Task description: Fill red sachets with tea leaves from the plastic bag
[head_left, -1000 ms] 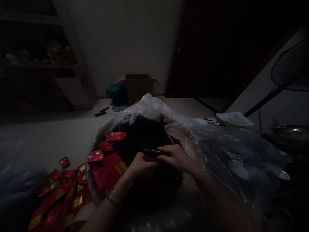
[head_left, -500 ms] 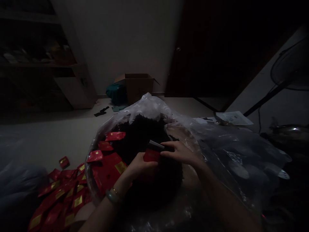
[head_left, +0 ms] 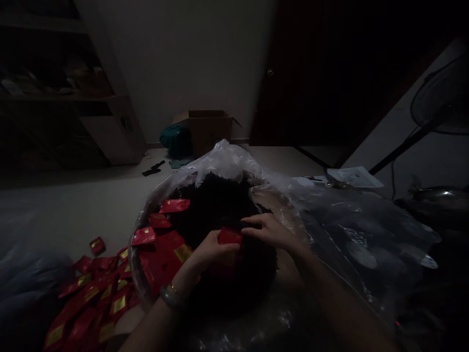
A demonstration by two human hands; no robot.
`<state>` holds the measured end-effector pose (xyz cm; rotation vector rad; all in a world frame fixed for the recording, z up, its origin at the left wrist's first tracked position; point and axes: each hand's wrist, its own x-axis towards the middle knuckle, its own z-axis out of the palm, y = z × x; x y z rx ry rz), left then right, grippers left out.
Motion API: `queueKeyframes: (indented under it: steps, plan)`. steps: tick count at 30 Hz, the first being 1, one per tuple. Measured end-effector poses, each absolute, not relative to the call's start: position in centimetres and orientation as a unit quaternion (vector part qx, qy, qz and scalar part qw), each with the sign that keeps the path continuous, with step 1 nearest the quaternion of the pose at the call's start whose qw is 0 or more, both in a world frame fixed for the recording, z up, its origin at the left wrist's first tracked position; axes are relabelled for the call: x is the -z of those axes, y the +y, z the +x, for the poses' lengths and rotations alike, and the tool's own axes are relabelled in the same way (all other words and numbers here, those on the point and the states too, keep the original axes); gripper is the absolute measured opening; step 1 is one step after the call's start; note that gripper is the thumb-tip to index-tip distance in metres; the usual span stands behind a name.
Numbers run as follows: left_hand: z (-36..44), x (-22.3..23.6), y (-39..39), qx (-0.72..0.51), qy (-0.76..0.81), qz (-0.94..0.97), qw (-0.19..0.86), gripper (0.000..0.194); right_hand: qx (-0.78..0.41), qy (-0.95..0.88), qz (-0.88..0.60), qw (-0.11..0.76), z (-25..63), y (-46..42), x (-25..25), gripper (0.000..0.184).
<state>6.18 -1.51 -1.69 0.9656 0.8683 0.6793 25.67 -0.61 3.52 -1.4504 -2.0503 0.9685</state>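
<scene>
Over a heap of black, shredded, leaf-like stuff (head_left: 223,200) in a bag-lined round tub, my left hand (head_left: 208,252) grips a small red packet (head_left: 230,236) with its thumb across the front. My right hand (head_left: 269,230) is just right of the packet's top, its fingers closed on a slim black bar-shaped tool (head_left: 234,223). That tool barely stands out against the dark heap, and its exact kind is unclear. Several red packets (head_left: 175,205) lie inside the tub's left side, by a larger red sheet or bag (head_left: 164,259) with a gold patch.
Many filled red packets with gold labels (head_left: 119,304) are piled on the floor at left. Clear plastic sheeting (head_left: 340,220) spreads to the right. An open cardboard box (head_left: 210,129) stands by the wall, a fan (head_left: 441,100) at far right. The room is dim.
The black tool lay across the packet's top, then tipped to show a pale strip, and now looks dark again behind the packet. The packet's red top edge has come into view.
</scene>
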Motion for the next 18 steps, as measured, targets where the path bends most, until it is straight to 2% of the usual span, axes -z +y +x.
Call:
queueKeyframes:
  steps: [11, 15, 18]
  plan:
    - [5.8, 2.5, -0.4, -0.316, 0.287, 0.305, 0.852, 0.083, -0.362, -0.740, -0.522, 0.219, 25.7, -0.5, -3.4, 0.031]
    - [5.6, 2.1, -0.4, -0.306, 0.267, 0.303, 0.862, 0.079, -0.365, -0.740, -0.522, 0.217, 25.5, -0.6, -3.5, 0.033]
    - [5.7, 2.0, -0.8, -0.306, 0.290, 0.322, 0.848, 0.063, -0.363, -0.740, -0.522, 0.220, 25.5, -0.6, -3.4, 0.033]
